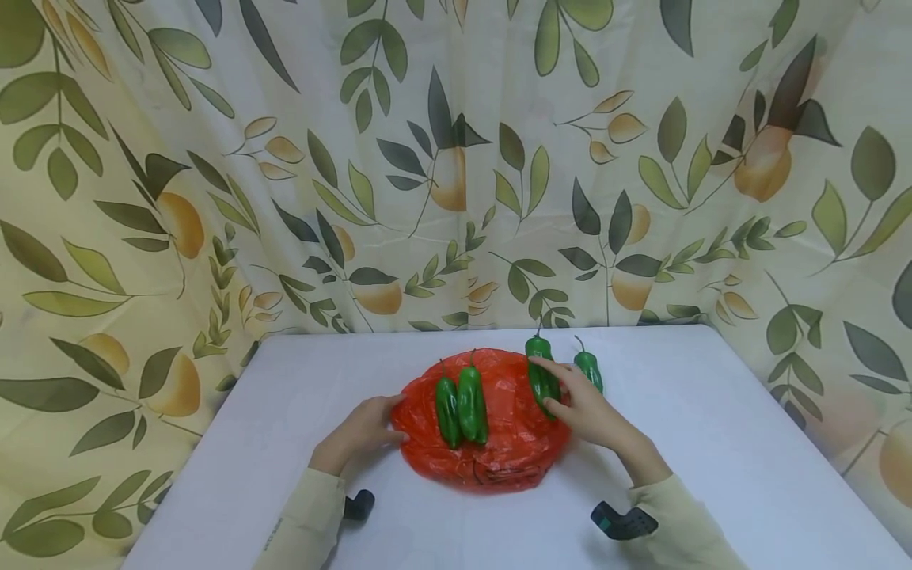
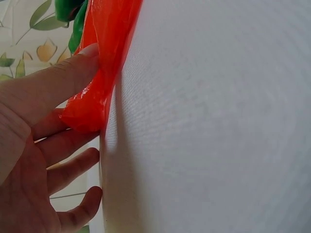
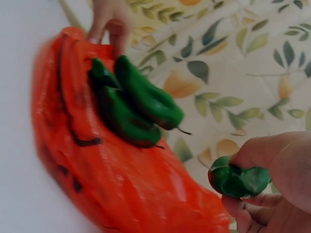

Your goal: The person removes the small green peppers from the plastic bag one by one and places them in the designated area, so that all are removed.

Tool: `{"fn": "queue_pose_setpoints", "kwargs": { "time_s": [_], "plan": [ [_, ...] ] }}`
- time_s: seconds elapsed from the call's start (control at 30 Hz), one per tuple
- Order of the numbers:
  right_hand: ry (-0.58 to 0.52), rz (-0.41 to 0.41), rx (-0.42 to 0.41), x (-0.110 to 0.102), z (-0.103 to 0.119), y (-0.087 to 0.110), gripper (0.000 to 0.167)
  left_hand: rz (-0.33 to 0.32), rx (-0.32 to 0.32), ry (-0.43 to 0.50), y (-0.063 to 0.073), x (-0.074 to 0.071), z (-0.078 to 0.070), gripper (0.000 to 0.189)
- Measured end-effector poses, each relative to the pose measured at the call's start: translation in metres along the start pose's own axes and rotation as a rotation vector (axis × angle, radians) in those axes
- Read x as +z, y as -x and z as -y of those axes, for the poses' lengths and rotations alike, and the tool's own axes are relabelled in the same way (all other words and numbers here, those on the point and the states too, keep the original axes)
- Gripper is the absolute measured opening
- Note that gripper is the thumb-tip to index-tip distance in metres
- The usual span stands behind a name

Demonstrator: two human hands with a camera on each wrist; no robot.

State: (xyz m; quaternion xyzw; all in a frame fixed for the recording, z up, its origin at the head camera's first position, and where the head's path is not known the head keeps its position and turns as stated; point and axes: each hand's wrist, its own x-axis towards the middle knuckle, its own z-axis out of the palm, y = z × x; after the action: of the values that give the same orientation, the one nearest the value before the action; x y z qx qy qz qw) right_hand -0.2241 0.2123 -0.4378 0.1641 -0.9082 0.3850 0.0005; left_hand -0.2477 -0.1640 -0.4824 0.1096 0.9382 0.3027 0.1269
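Note:
A crumpled red plastic bag (image 1: 499, 443) lies flat on the white table (image 1: 712, 443). Two green peppers (image 1: 461, 405) rest side by side on it, also clear in the right wrist view as the two peppers (image 3: 133, 104). My left hand (image 1: 363, 435) pinches the bag's left edge (image 2: 95, 87) between thumb and fingers. My right hand (image 1: 584, 408) grips a third green pepper (image 1: 541, 378) at the bag's right edge; its end (image 3: 238, 180) shows between thumb and fingers. Another green pepper (image 1: 588, 369) lies on the table just right of that hand.
A leaf-patterned curtain (image 1: 456, 158) hangs close behind the table and around its sides. Black wrist camera mounts (image 1: 623, 522) sit by my sleeves near the front. Bare tabletop stretches to the right (image 1: 748, 459) and left (image 1: 271, 443) of the bag.

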Motion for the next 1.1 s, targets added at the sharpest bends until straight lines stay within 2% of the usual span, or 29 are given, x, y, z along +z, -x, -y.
{"fn": "queue_pose_setpoints", "kwargs": {
  "time_s": [0.4, 0.67, 0.83, 1.1],
  "plan": [
    [-0.008, -0.062, 0.046, -0.024, -0.012, 0.004, 0.062, 0.004, 0.0, -0.004, 0.001, 0.0, -0.001, 0.075],
    [0.062, -0.112, 0.08, -0.035, -0.019, 0.005, 0.061, 0.006, -0.002, -0.003, 0.002, -0.003, 0.0, 0.074],
    [0.087, -0.111, 0.115, -0.043, -0.026, 0.006, 0.062, 0.002, 0.001, 0.007, 0.001, -0.003, 0.001, 0.074],
    [0.096, -0.097, 0.165, -0.053, -0.051, 0.01, 0.063, 0.004, 0.018, 0.006, 0.001, -0.002, -0.002, 0.074]
  ]
}}
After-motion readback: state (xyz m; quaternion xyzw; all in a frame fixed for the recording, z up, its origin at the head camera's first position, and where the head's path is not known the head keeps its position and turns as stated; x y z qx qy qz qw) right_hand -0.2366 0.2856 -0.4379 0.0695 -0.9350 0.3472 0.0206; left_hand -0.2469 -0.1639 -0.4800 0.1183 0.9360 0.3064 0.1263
